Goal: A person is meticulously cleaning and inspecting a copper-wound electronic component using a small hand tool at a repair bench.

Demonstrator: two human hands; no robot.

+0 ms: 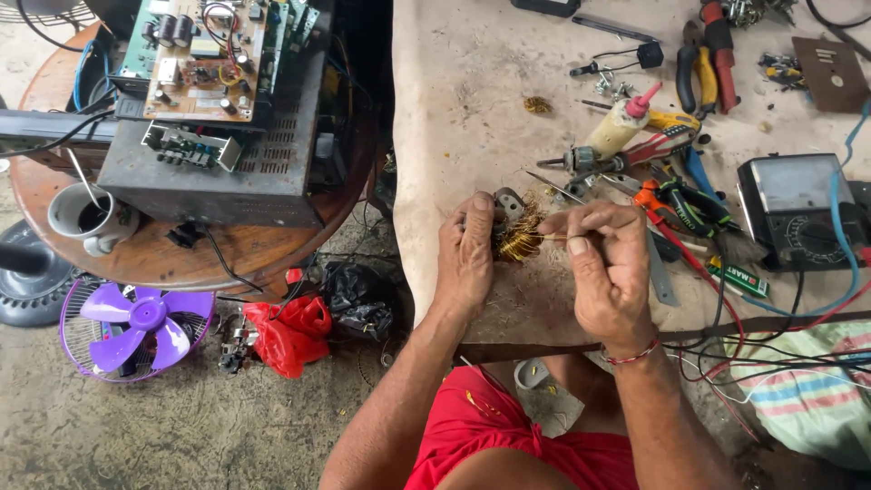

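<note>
Copper wire coil (519, 238) sits above the bench (472, 118), gripped tight in the left hand (464, 259), while the right hand (606, 263) pinches a thin wire end (550, 238), which might snap if tugged too hard.

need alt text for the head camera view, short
Seen from above, a left hand holds a copper wire coil while the right hand pulls a strand from it, over a workbench strewn with pliers and a multimeter.

Cloth-covered bench (472, 100), pliers (710, 50), multimeter (794, 209), glue bottle (619, 127)
</note>
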